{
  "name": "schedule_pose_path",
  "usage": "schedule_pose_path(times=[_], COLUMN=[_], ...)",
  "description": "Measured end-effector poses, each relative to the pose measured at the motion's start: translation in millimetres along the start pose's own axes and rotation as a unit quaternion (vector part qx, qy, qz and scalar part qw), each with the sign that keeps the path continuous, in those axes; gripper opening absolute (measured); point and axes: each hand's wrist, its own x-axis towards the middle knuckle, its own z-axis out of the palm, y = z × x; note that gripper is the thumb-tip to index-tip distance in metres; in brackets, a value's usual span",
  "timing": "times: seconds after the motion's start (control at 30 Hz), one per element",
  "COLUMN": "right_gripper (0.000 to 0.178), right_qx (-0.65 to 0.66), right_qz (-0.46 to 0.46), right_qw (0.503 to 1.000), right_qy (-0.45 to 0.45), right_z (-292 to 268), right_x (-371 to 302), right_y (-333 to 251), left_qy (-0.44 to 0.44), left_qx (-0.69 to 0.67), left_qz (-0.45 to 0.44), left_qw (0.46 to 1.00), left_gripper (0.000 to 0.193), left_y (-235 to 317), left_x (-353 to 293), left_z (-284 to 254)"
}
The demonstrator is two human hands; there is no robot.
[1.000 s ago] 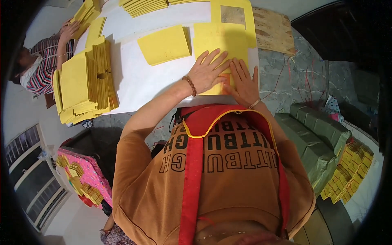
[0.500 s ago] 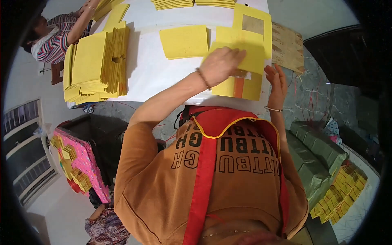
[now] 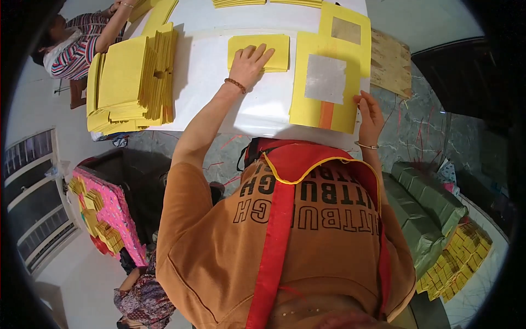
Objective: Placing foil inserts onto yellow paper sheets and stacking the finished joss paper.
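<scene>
My left hand (image 3: 251, 64) lies with fingers spread on a small pile of yellow paper sheets (image 3: 280, 50) on the white table. To the right lies a larger yellow sheet (image 3: 303, 109) with a silver square (image 3: 325, 79) and an orange stripe (image 3: 326, 115) below it. At that sheet's right edge is my right hand (image 3: 371, 116), fingers apart and bent; whether the fingertips touch the paper is hard to tell. Another yellow sheet (image 3: 366, 46), with a dull brownish-grey rectangle, sticks out beyond it.
Tall stacks of yellow paper (image 3: 123, 74) stand on the table's left side, with more yellow stacks (image 3: 238, 3) at the far edge. A person in a striped top (image 3: 76, 52) works at far left. Green wrapped bundles (image 3: 424, 200) and packed yellow bundles (image 3: 455, 263) sit at lower right.
My left hand has moved left from the right-hand sheet onto the small yellow pile. The yellow piece that covered the silver square is off it, and the square shows. My right hand stays nearly still.
</scene>
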Motion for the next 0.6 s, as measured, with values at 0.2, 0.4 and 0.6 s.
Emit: schedule_pose_path(times=[0.2, 0.4, 0.6], right_gripper=[0.024, 0.024, 0.024], right_qx=[0.001, -0.009, -0.003], right_qz=[0.028, 0.034, 0.038], right_qw=[1.0, 0.999, 0.999], right_qy=[0.011, 0.009, 0.014], right_z=[2.0, 3.2, 6.7], right_x=[-3.6, 1.1, 2.1], right_y=[-1.4, -0.7, -2.7], left_qy=[-0.057, -0.076, -0.2], left_qx=[-0.026, -0.004, -0.065], left_qz=[-0.046, -0.064, -0.067], left_qw=[0.997, 0.995, 0.975], left_gripper=[0.06, 0.062, 0.073], left_y=[1.4, 0.2, -11.0], left_x=[1.9, -4.4, -13.4], left_z=[2.9, 11.3, 12.3])
